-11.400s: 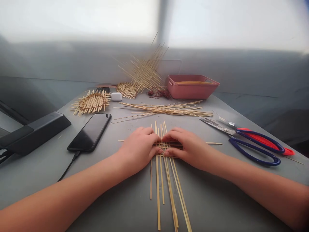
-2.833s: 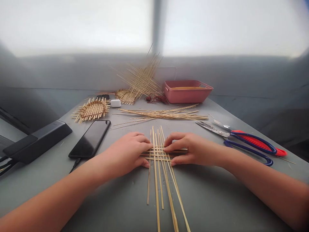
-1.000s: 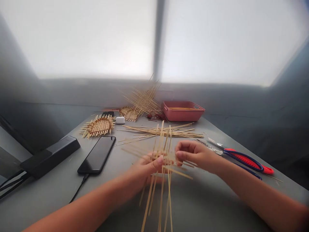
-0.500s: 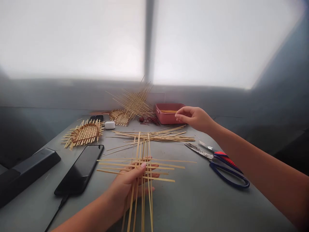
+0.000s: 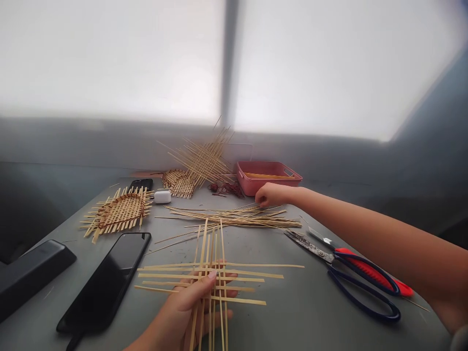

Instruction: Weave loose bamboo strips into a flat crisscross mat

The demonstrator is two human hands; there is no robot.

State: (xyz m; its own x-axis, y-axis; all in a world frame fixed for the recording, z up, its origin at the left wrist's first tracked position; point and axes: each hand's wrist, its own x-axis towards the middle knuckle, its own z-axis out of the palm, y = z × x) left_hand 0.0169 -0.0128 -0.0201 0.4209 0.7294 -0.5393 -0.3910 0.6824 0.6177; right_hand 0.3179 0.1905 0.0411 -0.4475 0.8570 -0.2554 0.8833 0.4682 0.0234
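My left hand [image 5: 195, 302] holds a loosely crossed lattice of pale strips [image 5: 215, 278], thumb on top and fingers spread beneath. Some strips run across it and others point away from me. Farther off, my right hand [image 5: 268, 195] is closed at the back edge of a pile of loose strips [image 5: 237, 217], in front of the pink basket [image 5: 256, 185]. Whatever its fingertips pinch is too small and hidden to make out.
Scissors [image 5: 329, 256] and a red-handled knife [image 5: 365, 265] lie at the right. A phone [image 5: 106, 282], a black case [image 5: 36, 273], a white case [image 5: 163, 197] and a woven piece [image 5: 122, 210] lie at the left. More weaving [image 5: 208, 158] stands behind.
My right hand has come down from beside the pink basket to the strip pile, and its fingers have closed. My left hand still holds the lattice, now lower in view as the view has shifted.
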